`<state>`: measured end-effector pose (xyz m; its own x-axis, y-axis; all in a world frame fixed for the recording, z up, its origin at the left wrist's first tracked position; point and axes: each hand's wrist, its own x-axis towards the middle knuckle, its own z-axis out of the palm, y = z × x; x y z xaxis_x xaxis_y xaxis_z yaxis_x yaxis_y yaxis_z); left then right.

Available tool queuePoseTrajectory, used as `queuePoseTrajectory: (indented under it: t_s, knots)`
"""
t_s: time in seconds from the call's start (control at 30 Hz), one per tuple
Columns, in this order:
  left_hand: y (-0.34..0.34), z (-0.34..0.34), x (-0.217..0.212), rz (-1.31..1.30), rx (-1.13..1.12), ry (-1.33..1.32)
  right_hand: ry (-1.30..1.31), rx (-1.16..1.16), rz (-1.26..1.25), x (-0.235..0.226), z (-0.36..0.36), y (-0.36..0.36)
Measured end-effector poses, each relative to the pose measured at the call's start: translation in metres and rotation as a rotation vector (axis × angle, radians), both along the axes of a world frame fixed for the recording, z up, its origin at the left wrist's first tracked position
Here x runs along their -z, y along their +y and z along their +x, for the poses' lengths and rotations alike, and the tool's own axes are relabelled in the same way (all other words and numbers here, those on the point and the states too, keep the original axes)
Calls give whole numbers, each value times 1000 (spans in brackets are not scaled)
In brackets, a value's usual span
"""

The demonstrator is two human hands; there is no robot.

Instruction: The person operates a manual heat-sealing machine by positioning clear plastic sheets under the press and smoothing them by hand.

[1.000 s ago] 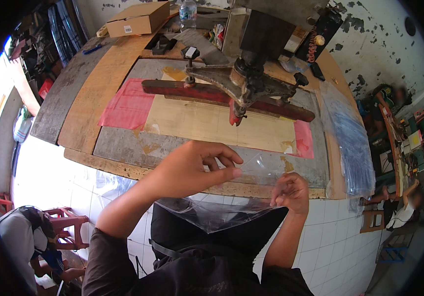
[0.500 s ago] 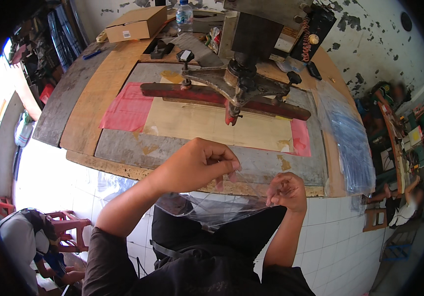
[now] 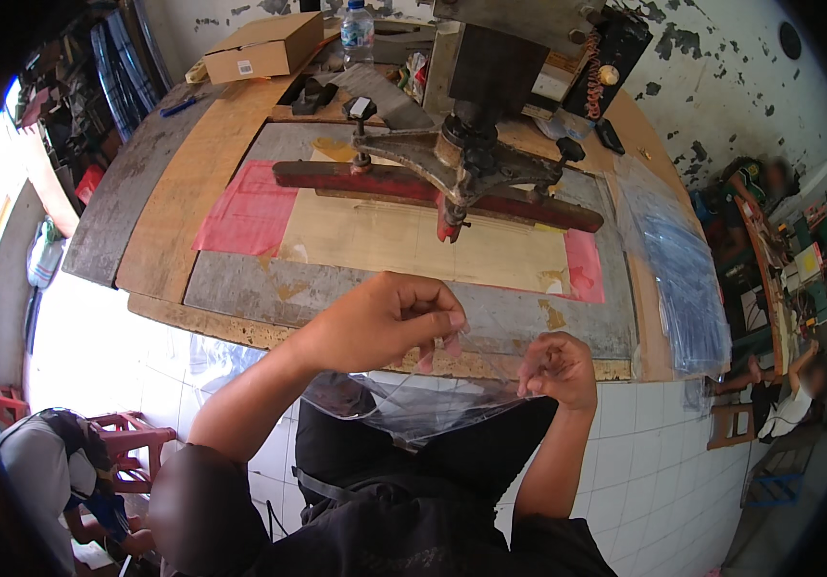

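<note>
My left hand (image 3: pixel 385 322) and my right hand (image 3: pixel 558 370) each pinch an edge of a clear plastic bag (image 3: pixel 423 404), which hangs loosely between them over my lap, just in front of the workbench's near edge (image 3: pixel 269 337). Beyond the hands, a metal press (image 3: pixel 462 159) with a long red bar (image 3: pixel 356 183) stands over a tan board (image 3: pixel 404 240) on the bench. Pink sheets (image 3: pixel 245 212) lie under the board at both ends.
A stack of clear plastic bags (image 3: pixel 683 269) lies on the bench's right side. A cardboard box (image 3: pixel 264 43) and a water bottle (image 3: pixel 358 24) stand at the back. Another person (image 3: pixel 53 462) sits low at the left by a red stool (image 3: pixel 130 433); more people are at the right.
My hands have stayed close to the bench edge with the bag; the left hand's fingers have curled tighter on its edge. My head has tilted slightly, lifting the view.
</note>
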<state>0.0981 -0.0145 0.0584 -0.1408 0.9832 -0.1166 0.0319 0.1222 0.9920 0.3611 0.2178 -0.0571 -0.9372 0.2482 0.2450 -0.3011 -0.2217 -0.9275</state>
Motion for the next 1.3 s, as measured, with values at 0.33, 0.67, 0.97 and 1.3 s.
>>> queuePoseTrajectory:
  t_s: [0.33, 0.67, 0.97, 1.3]
  knots:
    - [-43, 14, 22, 131, 221, 194, -45, 118, 42, -11, -3, -11]
    - [-78, 16, 28, 598, 389, 298, 266, 494, 574, -80, 72, -3]
    - [-77, 14, 55, 434, 146, -422, 174, 900, 319, -106, 36, 7]
    - [-76, 30, 41, 920, -616, 113, -249, 585, -56, -32, -44, -97]
